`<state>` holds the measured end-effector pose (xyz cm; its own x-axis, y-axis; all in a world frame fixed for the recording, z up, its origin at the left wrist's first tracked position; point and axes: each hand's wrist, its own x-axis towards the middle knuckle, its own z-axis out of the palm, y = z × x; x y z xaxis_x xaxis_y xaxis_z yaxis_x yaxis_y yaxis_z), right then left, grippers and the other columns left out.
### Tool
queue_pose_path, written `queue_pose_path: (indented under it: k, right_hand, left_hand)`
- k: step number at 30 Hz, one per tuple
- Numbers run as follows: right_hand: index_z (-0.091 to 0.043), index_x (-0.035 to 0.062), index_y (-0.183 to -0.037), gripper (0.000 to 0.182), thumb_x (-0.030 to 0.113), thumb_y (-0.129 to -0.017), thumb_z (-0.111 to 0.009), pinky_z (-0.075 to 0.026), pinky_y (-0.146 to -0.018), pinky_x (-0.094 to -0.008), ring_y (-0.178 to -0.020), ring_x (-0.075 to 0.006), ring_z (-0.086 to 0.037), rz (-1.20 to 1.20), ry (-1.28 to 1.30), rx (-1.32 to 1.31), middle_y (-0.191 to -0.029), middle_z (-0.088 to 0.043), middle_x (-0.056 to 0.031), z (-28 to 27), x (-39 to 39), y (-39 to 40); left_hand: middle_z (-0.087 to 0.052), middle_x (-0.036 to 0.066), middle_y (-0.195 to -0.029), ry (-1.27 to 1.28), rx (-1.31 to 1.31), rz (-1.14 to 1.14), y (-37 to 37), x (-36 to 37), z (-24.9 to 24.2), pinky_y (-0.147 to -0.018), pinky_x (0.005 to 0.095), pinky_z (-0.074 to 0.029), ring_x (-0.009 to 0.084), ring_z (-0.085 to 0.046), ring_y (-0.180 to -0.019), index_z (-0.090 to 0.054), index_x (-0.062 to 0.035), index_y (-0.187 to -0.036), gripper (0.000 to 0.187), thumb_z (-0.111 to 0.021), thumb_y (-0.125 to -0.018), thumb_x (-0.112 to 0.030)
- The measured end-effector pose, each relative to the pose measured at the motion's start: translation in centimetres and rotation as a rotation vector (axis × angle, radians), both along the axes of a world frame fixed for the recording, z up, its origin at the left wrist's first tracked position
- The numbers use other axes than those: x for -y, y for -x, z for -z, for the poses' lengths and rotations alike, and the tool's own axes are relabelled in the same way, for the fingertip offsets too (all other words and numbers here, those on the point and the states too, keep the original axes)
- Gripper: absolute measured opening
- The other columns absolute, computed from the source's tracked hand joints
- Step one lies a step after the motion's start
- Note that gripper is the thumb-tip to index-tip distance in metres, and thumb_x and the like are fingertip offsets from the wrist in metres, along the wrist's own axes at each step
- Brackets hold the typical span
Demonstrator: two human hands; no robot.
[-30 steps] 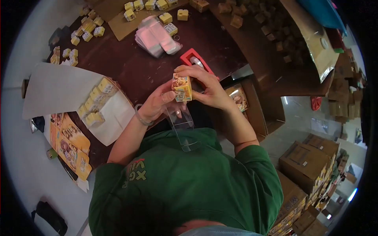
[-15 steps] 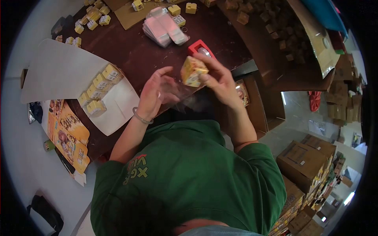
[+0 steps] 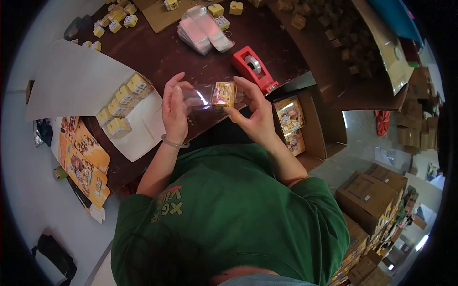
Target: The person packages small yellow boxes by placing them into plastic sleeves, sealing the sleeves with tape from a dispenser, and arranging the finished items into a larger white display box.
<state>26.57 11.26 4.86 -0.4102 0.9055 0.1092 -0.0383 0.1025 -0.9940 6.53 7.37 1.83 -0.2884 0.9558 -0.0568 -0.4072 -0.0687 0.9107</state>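
Between my hands is a clear plastic sleeve [image 3: 199, 97], stretched sideways and glinting. My left hand [image 3: 175, 108] grips its left end between thumb and fingers. A small yellow printed box [image 3: 223, 94] is at the sleeve's right part, seemingly inside the clear plastic. My right hand [image 3: 255, 114] has its thumb and fingers about the box's right side. Just beyond that hand stands a red tape dispenser [image 3: 254, 69] with a roll in it. Farther back on the dark table lies a stack of flat clear plastic sleeves [image 3: 202, 31].
Wrapped yellow cubes [image 3: 123, 100] stand in a row on a white card carton [image 3: 143, 133] at left. Loose yellow cubes [image 3: 114, 20] lie at the back. A cardboard box [image 3: 315, 128] with printed packs is at right, below a big carton of small cubes [image 3: 329, 35].
My left hand now holds a clear sleeve, and the yellow box is at its right end. The right hand has moved slightly down and left, uncovering the tape dispenser.
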Motion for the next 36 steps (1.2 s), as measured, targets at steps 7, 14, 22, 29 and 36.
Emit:
queue_pose_path:
  k: [7, 14, 22, 29, 36]
  right_hand:
    - [-0.053, -0.0002, -0.133, 0.059, 0.002, -0.079, -0.077, -0.054, -0.086, -0.0304, -0.112, -0.0207, -0.061, 0.001, -0.091, -0.004, -0.120, -0.063, -0.0136, 1.1, 0.5, 0.9]
    - [-0.069, 0.0014, -0.116, 0.034, 0.001, -0.082, -0.072, -0.049, -0.093, -0.0324, -0.104, -0.0260, -0.061, -0.002, -0.269, 0.109, -0.122, -0.064, -0.0156, 1.6, 1.9, 0.9]
    - [-0.059, 0.0055, -0.131, 0.056, 0.006, -0.078, -0.078, -0.048, -0.095, -0.0356, -0.115, -0.0305, -0.058, -0.083, -0.204, 0.176, -0.132, -0.054, -0.0164, 1.6, 1.1, 1.0]
    - [-0.063, 0.0031, -0.115, 0.038, -0.003, -0.078, -0.070, -0.050, -0.091, -0.0338, -0.105, -0.0286, -0.060, 0.050, -0.306, 0.142, -0.119, -0.055, -0.0166, 1.6, 1.8, 1.1]
    - [-0.064, 0.0008, -0.110, 0.029, -0.005, -0.082, -0.065, -0.051, -0.081, -0.0282, -0.097, -0.0216, -0.064, 0.139, -0.279, 0.022, -0.112, -0.062, -0.0146, 4.7, 1.6, 0.4]
  left_hand:
    - [-0.055, 0.006, -0.111, -0.004, -0.047, 0.002, 0.7, 0.8, 0.2, -0.082, 0.0316, -0.055, 0.0140, -0.059, -0.098, -0.045, -0.0023, -0.136, 0.040, -0.042, -0.106, -0.028]
    - [-0.055, 0.006, -0.111, -0.024, -0.072, -0.046, 1.2, 1.1, 0.7, -0.082, 0.0314, -0.054, 0.0130, -0.057, -0.100, -0.047, -0.0016, -0.134, 0.041, -0.039, -0.107, -0.030]
    - [-0.057, 0.003, -0.101, 0.072, -0.053, 0.067, 2.4, 1.5, 0.3, -0.079, 0.0253, -0.051, 0.0087, -0.056, -0.092, -0.058, -0.0048, -0.121, 0.033, -0.041, -0.107, -0.029]
    - [-0.058, 0.003, -0.101, 0.101, -0.069, 0.031, 1.3, 1.8, 0.2, -0.076, 0.0233, -0.050, 0.0091, -0.058, -0.088, -0.058, -0.0041, -0.119, 0.032, -0.041, -0.107, -0.028]
    - [-0.056, 0.002, -0.099, 0.092, -0.019, 0.027, -0.2, 2.5, -0.3, -0.072, 0.0179, -0.046, 0.0073, -0.057, -0.080, -0.057, -0.0032, -0.121, 0.033, -0.041, -0.107, -0.028]
